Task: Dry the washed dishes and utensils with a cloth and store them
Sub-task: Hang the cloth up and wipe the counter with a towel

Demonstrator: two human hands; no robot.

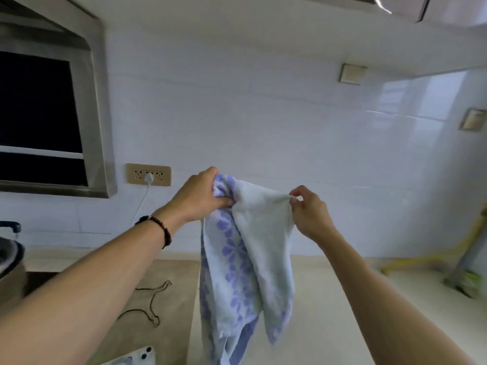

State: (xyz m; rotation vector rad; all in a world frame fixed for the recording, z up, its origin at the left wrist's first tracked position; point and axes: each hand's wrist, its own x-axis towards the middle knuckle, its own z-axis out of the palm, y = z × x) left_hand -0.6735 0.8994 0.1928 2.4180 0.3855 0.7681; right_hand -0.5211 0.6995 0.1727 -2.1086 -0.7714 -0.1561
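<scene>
Cloth (pixel 245 248), a pale towel with purple flowers, hangs in the air above the worktop (pixel 329 299), likely being spread for drying. Left hand (pixel 196 197) has its grip bunched round the top edge; right hand (pixel 309 213) pinches a corner beside it. Beneath the cloth the worktop offers open room, with a phone (pixel 137 358) lower left of it.

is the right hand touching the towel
Touching. The head view shows the right hand pinching the top edge of the blue floral towel, fabric between its fingertips.
</scene>
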